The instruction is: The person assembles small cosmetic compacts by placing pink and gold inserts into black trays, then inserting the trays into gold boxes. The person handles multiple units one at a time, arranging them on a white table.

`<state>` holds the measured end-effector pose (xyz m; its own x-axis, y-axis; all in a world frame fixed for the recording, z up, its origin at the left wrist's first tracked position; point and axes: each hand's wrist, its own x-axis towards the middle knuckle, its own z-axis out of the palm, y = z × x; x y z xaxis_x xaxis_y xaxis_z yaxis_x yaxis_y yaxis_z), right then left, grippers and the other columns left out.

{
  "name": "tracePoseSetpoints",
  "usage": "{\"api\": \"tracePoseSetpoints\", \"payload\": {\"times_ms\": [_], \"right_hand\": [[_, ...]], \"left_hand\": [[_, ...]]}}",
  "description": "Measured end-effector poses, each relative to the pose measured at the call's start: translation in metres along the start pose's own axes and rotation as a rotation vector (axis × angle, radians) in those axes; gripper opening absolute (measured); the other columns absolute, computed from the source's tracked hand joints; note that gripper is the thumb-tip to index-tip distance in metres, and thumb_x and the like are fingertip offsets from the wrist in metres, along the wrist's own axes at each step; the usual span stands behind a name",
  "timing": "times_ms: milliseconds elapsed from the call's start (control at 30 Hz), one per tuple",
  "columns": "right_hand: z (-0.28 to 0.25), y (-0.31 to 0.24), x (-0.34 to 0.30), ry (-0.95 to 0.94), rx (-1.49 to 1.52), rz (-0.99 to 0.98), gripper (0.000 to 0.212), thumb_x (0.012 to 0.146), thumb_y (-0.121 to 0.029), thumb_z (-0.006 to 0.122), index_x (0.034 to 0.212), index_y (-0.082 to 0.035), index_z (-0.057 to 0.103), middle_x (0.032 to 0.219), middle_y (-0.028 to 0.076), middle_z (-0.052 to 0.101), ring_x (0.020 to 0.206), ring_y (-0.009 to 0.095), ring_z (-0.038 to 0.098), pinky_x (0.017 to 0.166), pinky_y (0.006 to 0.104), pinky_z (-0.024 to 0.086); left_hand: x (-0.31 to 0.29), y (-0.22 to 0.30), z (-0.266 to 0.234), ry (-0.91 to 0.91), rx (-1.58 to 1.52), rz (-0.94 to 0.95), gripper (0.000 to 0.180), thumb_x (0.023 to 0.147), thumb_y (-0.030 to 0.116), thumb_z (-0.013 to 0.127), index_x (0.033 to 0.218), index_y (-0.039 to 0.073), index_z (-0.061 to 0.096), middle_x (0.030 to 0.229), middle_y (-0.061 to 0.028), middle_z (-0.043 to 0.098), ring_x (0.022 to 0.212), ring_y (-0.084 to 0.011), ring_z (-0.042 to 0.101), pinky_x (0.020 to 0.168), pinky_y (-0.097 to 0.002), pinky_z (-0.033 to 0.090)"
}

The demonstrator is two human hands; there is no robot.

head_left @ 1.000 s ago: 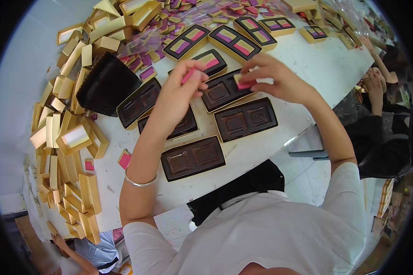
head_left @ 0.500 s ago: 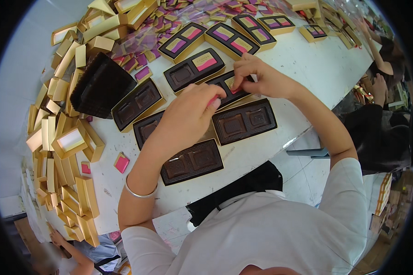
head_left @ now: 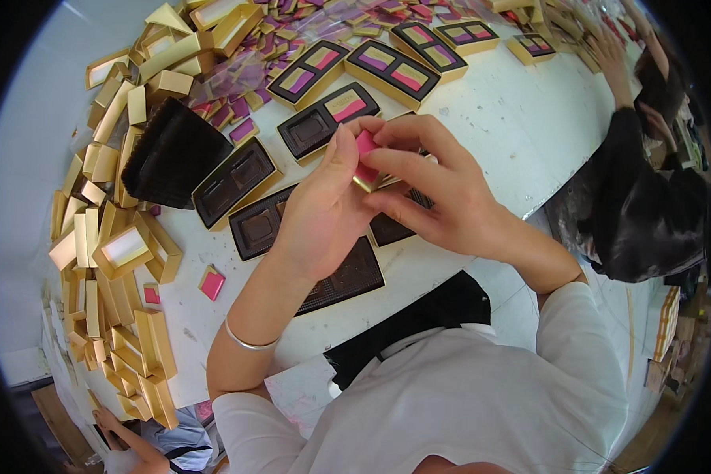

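Note:
Above the boxes, my left hand (head_left: 316, 213) and my right hand (head_left: 450, 189) meet, fingers closed on a small pink-and-gold wrapped chocolate (head_left: 366, 162) between them. Just beyond them lies a gold box (head_left: 312, 126) with a black two-part tray; its right compartment holds a pink chocolate. Bare trays show in a box at left (head_left: 237, 183), another box (head_left: 257, 229) beside my left wrist, and a near box (head_left: 355, 276) partly under my left forearm. My right hand hides most of a further box (head_left: 391, 227).
Filled boxes (head_left: 308, 75) stand along the far side. Behind them spreads a heap of purple and pink chocolates (head_left: 292, 31). At left, a stack of black trays (head_left: 178, 154) leans near piled gold box parts (head_left: 114, 276). A loose pink chocolate (head_left: 211, 283) lies nearby. People work at both sides.
My right hand has left the box tray and come back toward me to meet my left hand. The pink chocolate is now held up between both hands.

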<state>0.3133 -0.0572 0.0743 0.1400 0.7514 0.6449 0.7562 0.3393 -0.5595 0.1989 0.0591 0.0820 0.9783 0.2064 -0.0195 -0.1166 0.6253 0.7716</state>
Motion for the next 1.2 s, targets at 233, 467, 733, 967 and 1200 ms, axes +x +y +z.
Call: {"api": "tracePoseSetpoints", "payload": {"times_ms": [233, 467, 733, 967, 1200], "right_hand": [[-0.011, 0.014, -0.017, 0.121, 0.189, 0.051, 0.023, 0.075, 0.005, 0.064, 0.098, 0.001, 0.062, 0.100, 0.014, 0.060, 0.090, 0.026, 0.059, 0.074, 0.0312, 0.051], [-0.012, 0.004, -0.022, 0.057, -0.150, -0.156, 0.043, 0.064, -0.015, 0.078, 0.100, 0.000, 0.060, 0.111, 0.017, 0.055, 0.098, 0.032, 0.054, 0.081, 0.0390, 0.046], [-0.008, 0.001, -0.036, 0.067, -0.209, -0.197, 0.043, 0.065, -0.007, 0.077, 0.104, 0.002, 0.059, 0.115, 0.021, 0.055, 0.091, 0.033, 0.058, 0.075, 0.0366, 0.049], [-0.032, 0.002, -0.068, 0.091, -0.232, 0.234, 0.034, 0.067, -0.006, 0.076, 0.097, 0.001, 0.062, 0.108, 0.018, 0.058, 0.087, 0.030, 0.059, 0.071, 0.0326, 0.050], [-0.024, 0.001, -0.066, 0.021, -0.396, 0.337, 0.021, 0.065, -0.011, 0.077, 0.079, -0.003, 0.063, 0.084, 0.010, 0.050, 0.077, 0.024, 0.048, 0.067, 0.0329, 0.036]], "left_hand": [[0.001, 0.000, -0.002, -0.021, -0.022, -0.149, 0.053, 0.098, 0.042, 0.032, 0.139, 0.009, 0.029, 0.118, -0.0089, 0.052, 0.105, -0.0226, 0.056, 0.090, -0.0402, 0.047], [-0.002, 0.006, 0.003, 0.079, 0.510, 0.010, 0.050, 0.090, 0.012, 0.057, 0.134, 0.004, 0.037, 0.094, -0.0080, 0.060, 0.078, -0.0121, 0.059, 0.060, -0.0248, 0.053], [-0.005, 0.003, 0.007, -0.013, 0.519, -0.029, 0.051, 0.096, 0.010, 0.045, 0.142, 0.009, 0.022, 0.099, -0.0129, 0.061, 0.086, -0.0149, 0.061, 0.074, -0.0276, 0.052], [0.002, 0.011, -0.008, 0.099, 0.795, -0.016, 0.038, 0.093, 0.021, 0.052, 0.128, 0.006, 0.047, 0.109, -0.0125, 0.061, 0.089, -0.0154, 0.061, 0.077, -0.0275, 0.049], [-0.001, 0.017, -0.004, 0.106, 1.147, 0.110, 0.022, 0.089, 0.013, 0.058, 0.106, 0.001, 0.063, 0.095, -0.0048, 0.066, 0.087, -0.0100, 0.058, 0.078, -0.0232, 0.044]]}}
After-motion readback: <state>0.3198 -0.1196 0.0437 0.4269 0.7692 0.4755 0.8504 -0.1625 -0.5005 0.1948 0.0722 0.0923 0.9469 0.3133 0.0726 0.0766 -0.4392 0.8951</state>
